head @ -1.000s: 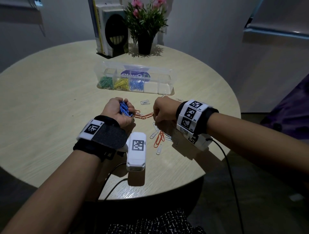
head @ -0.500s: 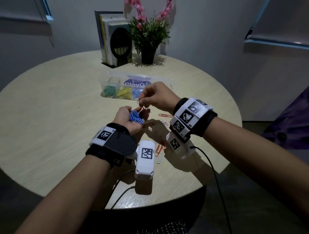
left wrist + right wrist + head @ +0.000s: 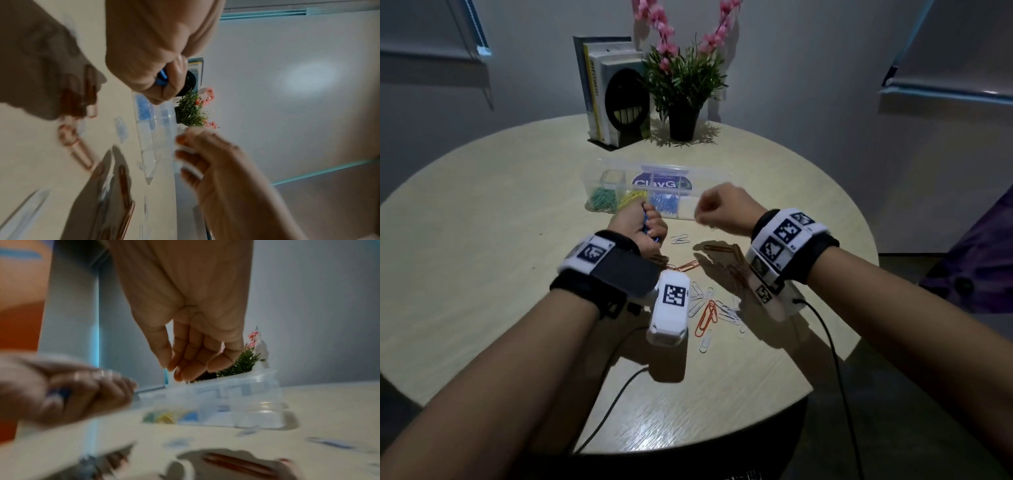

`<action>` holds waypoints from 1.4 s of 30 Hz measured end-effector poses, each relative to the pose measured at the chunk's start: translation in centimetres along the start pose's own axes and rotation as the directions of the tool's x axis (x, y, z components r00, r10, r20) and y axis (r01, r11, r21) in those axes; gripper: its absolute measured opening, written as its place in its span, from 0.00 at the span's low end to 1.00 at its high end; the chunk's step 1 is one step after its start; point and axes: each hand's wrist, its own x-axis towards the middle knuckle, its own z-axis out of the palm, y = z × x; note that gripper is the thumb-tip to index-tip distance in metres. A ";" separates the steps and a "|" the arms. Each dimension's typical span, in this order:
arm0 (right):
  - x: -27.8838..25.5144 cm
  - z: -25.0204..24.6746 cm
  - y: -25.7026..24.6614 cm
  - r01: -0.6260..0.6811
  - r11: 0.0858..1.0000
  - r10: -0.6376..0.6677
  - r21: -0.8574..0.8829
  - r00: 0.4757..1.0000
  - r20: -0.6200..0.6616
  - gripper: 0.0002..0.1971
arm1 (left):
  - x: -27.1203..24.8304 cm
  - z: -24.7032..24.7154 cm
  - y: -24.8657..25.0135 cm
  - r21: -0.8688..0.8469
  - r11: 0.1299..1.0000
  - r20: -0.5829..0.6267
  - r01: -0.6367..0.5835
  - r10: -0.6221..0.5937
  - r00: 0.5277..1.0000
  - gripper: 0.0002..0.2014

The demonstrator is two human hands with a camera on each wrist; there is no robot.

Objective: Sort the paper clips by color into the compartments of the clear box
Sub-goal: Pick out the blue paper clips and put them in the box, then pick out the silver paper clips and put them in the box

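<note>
1. The left hand (image 3: 640, 228) is clenching a bundle of blue paper clips (image 3: 645, 219) in its fist, just in front of the clear box (image 3: 616, 171). The fist is working as a holding store, likely so one colour can be gathered and unloaded in a single trip.

2. The right hand (image 3: 717, 209) is hovering over the near right end of the box, fingertips (image 3: 179, 369) drawn together and pointing down. Motion blur is hiding any clip between them; I cannot tell whether this grip is pinching something or has nothing in it.

3. The box is sitting open on the tabletop (image 3: 482, 257), within reach of both hands. Its front compartments are holding green clips (image 3: 602, 198), yellow clips (image 3: 633, 197) and blue clips (image 3: 664, 204) in that order from the left; the compartments further right are looking empty.

4. Unsorted orange clips (image 3: 707, 317) and white clips (image 3: 697, 298) are lying loose on the tabletop between the wrists, near the person, so either hand can pick from them.

5. Judgement: the blue bundle is heading for the blue compartment, just beyond the left fist. Orange and white are not yet started, and the empty right-hand compartments are presumably reserved for them.

6. Risk: a loosened fist could be spilling blue clips into the adjoining yellow section.
</note>
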 end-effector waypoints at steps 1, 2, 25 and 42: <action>-0.2 0.2 0.7 -0.007 0.993 0.017 -0.120 0.996 0.082 0.10 | 0.4 0.7 0.7 0.047 0.998 -0.007 -0.048 0.048 0.999 0.23; -0.3 0.6 1.3 0.000 0.977 0.033 -0.215 0.988 0.153 0.10 | 1.1 1.6 1.5 0.106 0.989 -0.021 -0.107 0.109 0.994 0.23; 1.4 1.5 3.3 0.115 0.957 -0.016 -0.268 0.938 0.346 0.04 | 13.7 5.7 5.4 0.873 0.418 0.012 -0.250 0.495 0.869 0.15; 5.2 4.4 -0.4 0.056 0.923 0.046 -0.380 0.966 0.253 0.12 | 8.5 2.7 6.9 0.414 0.865 -0.025 -0.283 0.322 0.946 0.17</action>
